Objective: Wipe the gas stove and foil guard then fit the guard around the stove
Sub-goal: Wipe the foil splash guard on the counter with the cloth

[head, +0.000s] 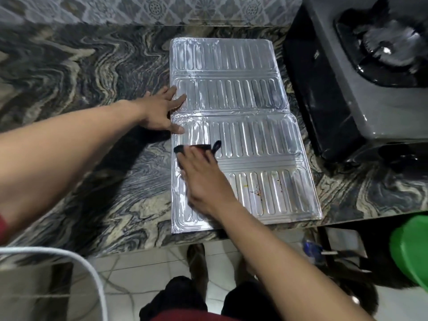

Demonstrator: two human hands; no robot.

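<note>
The silver ribbed foil guard [250, 135] lies unfolded flat on the marbled counter [81, 89], reaching from the back wall to the front edge. My left hand [162, 110] rests with fingers spread on the guard's left edge. My right hand [203, 179] presses a dark cloth [203, 147] onto the guard's near-left panel; only the cloth's far end shows past my fingers. Small brown stains mark the near-right panel. The dark gas stove [342, 77] stands just right of the guard, its burner at the top right.
A patterned tile wall [162, 8] runs along the back. A green plastic object [410, 251] sits low at the right, below the counter edge. A white curved rim [69, 256] shows at the bottom left. My legs and feet stand on the tiled floor.
</note>
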